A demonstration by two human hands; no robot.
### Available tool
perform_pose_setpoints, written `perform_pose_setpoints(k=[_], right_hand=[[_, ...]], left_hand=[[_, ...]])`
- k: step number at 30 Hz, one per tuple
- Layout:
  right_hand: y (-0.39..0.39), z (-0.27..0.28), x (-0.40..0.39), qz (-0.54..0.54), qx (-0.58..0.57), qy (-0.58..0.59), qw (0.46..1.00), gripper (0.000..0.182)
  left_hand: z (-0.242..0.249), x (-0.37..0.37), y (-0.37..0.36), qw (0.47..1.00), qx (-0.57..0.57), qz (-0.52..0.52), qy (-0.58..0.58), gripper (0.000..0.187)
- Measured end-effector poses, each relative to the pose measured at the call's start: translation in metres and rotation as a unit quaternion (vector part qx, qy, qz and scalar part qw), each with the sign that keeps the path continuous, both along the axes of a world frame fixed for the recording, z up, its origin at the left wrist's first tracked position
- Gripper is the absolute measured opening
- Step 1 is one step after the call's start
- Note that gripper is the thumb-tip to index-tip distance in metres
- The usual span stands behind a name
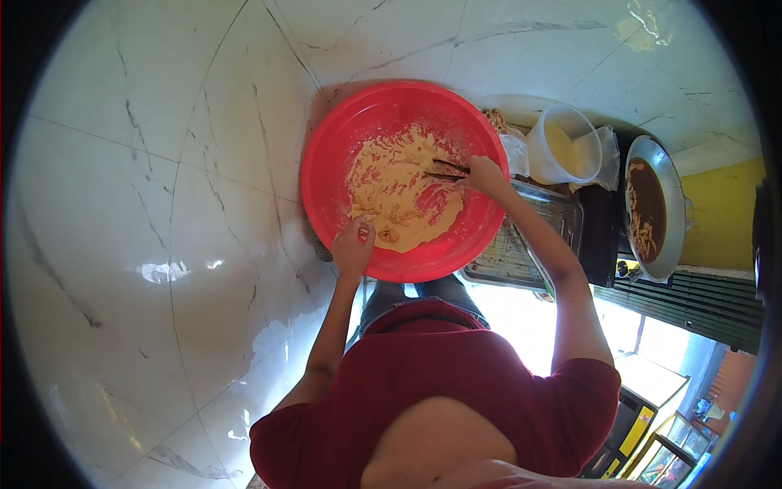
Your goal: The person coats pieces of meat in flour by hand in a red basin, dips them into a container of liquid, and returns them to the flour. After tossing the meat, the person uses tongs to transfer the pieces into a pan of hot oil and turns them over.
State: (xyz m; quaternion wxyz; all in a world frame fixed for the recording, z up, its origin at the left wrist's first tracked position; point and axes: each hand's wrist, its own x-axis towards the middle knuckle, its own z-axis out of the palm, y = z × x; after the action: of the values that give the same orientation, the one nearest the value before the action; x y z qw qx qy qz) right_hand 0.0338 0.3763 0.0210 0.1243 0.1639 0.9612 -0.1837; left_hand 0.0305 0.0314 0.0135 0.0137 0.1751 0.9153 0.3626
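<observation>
A large red basin [322, 175] stands in front of me, with pale yellowish flour [379, 175] spread over its bottom. My right hand [486, 177] reaches over the basin's right side, closed on a pair of thin dark chopsticks [450, 165] whose tips point left over the flour. Over the near left rim is my left hand [352, 248], its fingers pinched together at the flour's edge. Whatever is between those fingertips is too small to make out. Beside them lies a flour-coated clump [389, 235].
Right of the basin is a translucent tub [592, 155] of pale liquid, above a metal rack tray [521, 244]. Farther right, a wide metal pan [672, 175] holds brown oil with fried pieces [643, 232] along its left side. Marble-patterned tiles [220, 106] surround the left and back.
</observation>
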Motion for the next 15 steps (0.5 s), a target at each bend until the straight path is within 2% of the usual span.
perform_pose_setpoints(k=[2,7,13,15], right_hand=[[0.007,-0.012,0.005,-0.001,-0.002,0.013,1.0,0.037],[0.004,-0.003,0.015,0.011,0.013,-0.005,1.0,0.038],[0.0,-0.002,0.024,0.016,0.022,0.03,0.999,0.038],[-0.001,-0.003,0.021,0.001,0.014,0.009,1.0,0.033]], left_hand=[[-0.005,-0.001,0.0,1.0,-0.002,0.002,0.006,0.022],[-0.007,-0.001,-0.001,1.0,0.008,0.0,0.016,0.023],[-0.003,-0.001,0.0,1.0,0.012,-0.006,0.012,0.023],[-0.004,-0.002,0.0,1.0,0.009,-0.006,0.009,0.023]])
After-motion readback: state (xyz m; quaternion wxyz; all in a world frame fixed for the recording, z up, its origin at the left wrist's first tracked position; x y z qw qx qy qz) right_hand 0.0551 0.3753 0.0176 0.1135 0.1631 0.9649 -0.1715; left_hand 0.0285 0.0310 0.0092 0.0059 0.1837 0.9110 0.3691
